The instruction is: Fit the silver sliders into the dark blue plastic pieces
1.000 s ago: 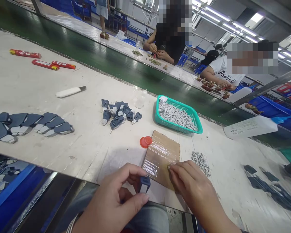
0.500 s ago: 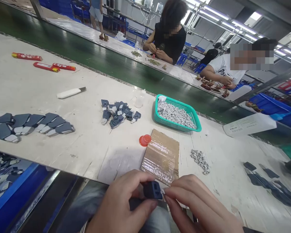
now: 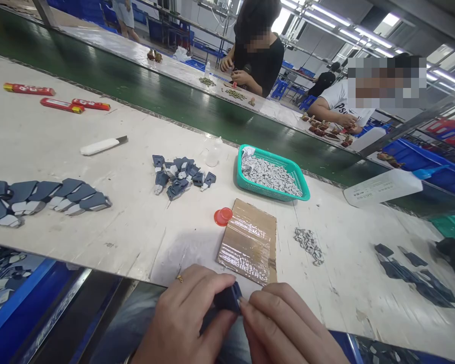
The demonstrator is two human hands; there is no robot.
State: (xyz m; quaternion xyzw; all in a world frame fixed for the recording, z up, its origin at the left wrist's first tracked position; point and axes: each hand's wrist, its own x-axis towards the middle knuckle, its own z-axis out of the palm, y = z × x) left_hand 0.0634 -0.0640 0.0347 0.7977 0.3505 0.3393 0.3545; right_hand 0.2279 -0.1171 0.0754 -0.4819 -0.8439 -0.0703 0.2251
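Observation:
My left hand [image 3: 185, 318] is closed round a small dark blue plastic part [image 3: 227, 299] at the table's near edge, over my lap. My right hand [image 3: 284, 328] is pressed against the same part from the right, its fingertips pinched at the part's end. Whether a small grey piece sits between those fingertips is hidden. Just beyond the hands lies a tape-covered cardboard piece [image 3: 248, 241], with a red cap [image 3: 222, 216] at its far left corner. A little heap of small grey pieces [image 3: 308, 242] lies to the cardboard's right.
A teal basket [image 3: 302, 183] of grey pieces stands further back. A pile of blue parts [image 3: 180, 178] and a row of larger blue-grey parts [image 3: 45, 197] lie to the left, with a white utility knife [image 3: 100, 145]. Dark flat pieces [image 3: 413, 275] lie right. Other people work across the green conveyor [image 3: 155, 93].
Both hands drew back from the cardboard towards my lap. The blue part turned in my left hand, and my right fingertips came up against it. The camera view shifted slightly.

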